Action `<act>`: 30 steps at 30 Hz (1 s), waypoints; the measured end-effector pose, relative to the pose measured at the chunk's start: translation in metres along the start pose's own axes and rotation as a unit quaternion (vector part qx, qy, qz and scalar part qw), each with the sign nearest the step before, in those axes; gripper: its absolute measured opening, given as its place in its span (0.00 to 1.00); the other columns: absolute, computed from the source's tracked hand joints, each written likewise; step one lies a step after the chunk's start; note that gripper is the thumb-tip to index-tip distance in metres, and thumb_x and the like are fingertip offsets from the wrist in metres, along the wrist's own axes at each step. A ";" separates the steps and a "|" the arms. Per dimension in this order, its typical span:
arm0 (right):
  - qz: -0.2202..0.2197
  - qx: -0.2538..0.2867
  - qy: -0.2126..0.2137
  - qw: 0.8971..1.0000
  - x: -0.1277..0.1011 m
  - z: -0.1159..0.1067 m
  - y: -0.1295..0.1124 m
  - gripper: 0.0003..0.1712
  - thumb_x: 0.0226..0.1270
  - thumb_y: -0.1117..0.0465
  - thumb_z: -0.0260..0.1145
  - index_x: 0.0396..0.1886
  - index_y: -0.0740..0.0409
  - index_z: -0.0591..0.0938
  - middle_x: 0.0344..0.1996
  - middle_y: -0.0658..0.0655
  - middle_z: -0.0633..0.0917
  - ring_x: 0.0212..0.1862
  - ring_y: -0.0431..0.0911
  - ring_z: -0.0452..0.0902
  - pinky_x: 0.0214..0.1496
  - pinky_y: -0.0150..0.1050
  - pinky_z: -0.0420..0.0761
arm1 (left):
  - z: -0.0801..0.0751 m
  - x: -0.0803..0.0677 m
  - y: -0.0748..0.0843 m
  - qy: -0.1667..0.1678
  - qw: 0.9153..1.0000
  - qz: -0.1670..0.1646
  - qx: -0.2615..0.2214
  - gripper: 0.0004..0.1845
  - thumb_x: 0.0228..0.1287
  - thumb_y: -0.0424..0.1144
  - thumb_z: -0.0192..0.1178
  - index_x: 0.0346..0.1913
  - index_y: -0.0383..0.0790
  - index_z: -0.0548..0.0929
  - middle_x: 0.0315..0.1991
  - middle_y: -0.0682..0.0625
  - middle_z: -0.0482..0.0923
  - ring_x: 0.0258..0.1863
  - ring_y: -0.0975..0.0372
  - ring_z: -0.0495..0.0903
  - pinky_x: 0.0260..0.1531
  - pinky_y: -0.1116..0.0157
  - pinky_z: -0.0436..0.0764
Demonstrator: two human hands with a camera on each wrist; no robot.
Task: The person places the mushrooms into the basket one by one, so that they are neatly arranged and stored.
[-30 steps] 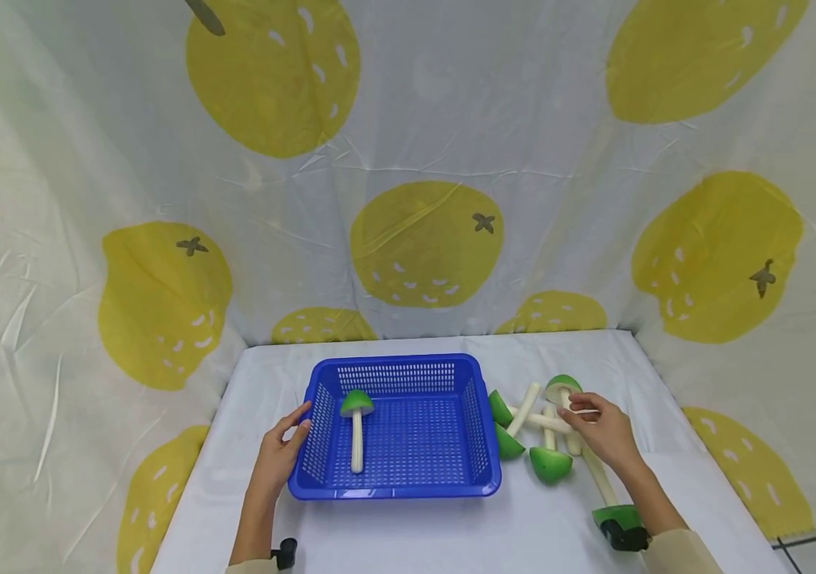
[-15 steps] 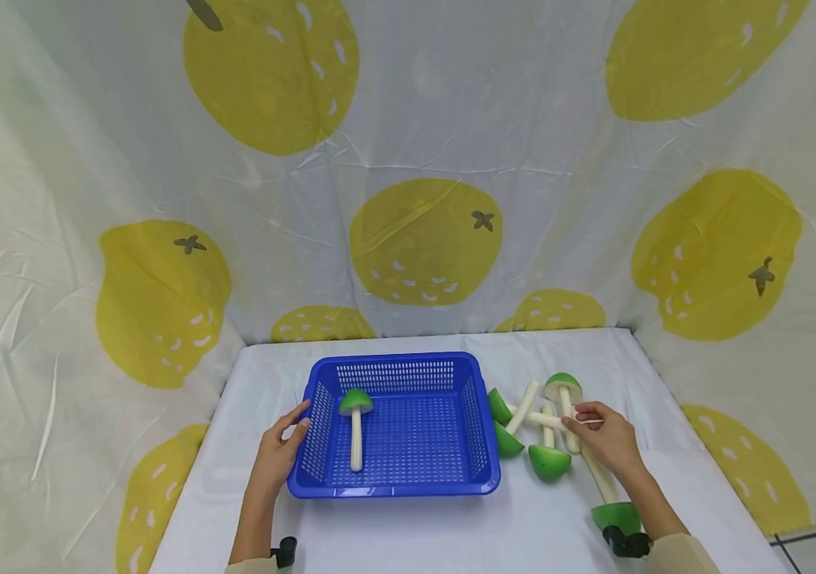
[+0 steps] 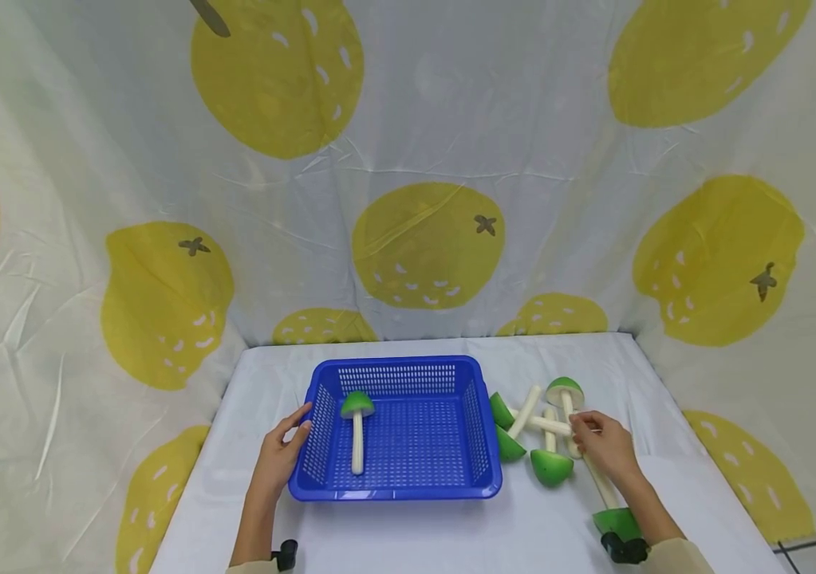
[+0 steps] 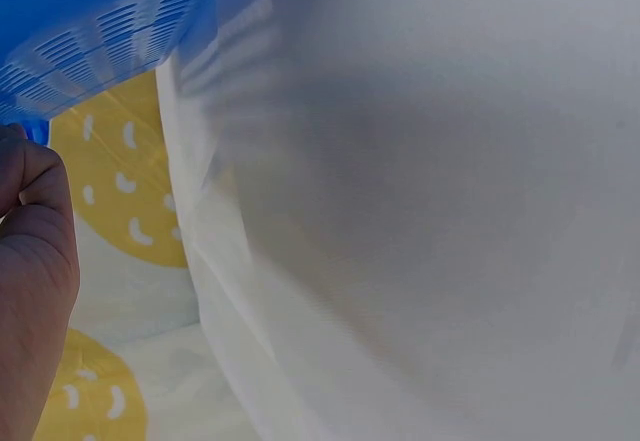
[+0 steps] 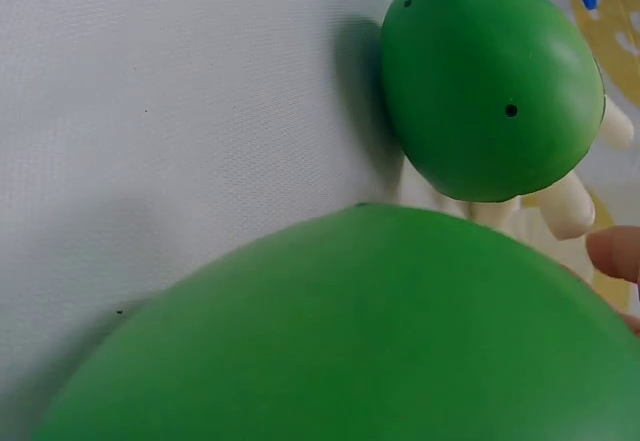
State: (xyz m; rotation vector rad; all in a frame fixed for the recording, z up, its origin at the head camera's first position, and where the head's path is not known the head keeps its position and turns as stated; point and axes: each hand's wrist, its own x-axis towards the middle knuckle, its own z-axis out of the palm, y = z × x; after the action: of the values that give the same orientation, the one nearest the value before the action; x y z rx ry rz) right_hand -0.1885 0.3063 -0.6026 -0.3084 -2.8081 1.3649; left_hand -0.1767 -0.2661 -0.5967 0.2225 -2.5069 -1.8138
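A blue plastic basket (image 3: pixel 393 493) sits on the white-covered table with one toy mushroom (image 3: pixel 357 434), green-capped and pale-stemmed, lying inside. My left hand (image 3: pixel 280 458) grips the basket's left rim; the left wrist view shows its curled fingers at the edge. My right hand (image 3: pixel 607 448) is over the mushrooms on the right, fingertips bent beside the stem of the far mushroom (image 3: pixel 565 391). In the right wrist view a gap shows between its fingertips. Beneath its wrist lies another mushroom (image 3: pixel 617 522), the upper end of whose stem is hidden by the hand.
Between basket and right hand, mushrooms (image 3: pixel 551 468) lie with stems crossing; two green caps (image 3: pixel 510 445) are close against the basket's right side. A white cloth (image 3: pixel 422 143) with yellow lemons hangs behind and at both sides.
My right hand has shifted slightly right and towards me, away from the far mushroom's cap. My left hand and the basket stay in place.
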 end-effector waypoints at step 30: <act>0.017 -0.051 0.020 0.998 0.014 0.002 0.012 0.20 0.66 0.59 0.68 0.50 0.72 0.85 0.35 0.62 0.90 0.27 0.38 0.80 0.29 0.32 0.75 | 0.000 -0.002 0.001 -0.001 1.000 -0.006 0.000 0.27 0.77 0.53 0.58 0.74 0.51 0.75 0.62 0.40 0.75 0.46 0.50 0.86 0.42 0.60 0.87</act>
State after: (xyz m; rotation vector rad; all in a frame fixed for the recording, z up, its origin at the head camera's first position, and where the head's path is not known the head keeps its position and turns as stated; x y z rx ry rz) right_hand -0.2005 0.3140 -0.6144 -0.3821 -2.8569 1.2100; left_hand -0.1748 -0.2652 -0.5956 0.2382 -2.5126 -1.8182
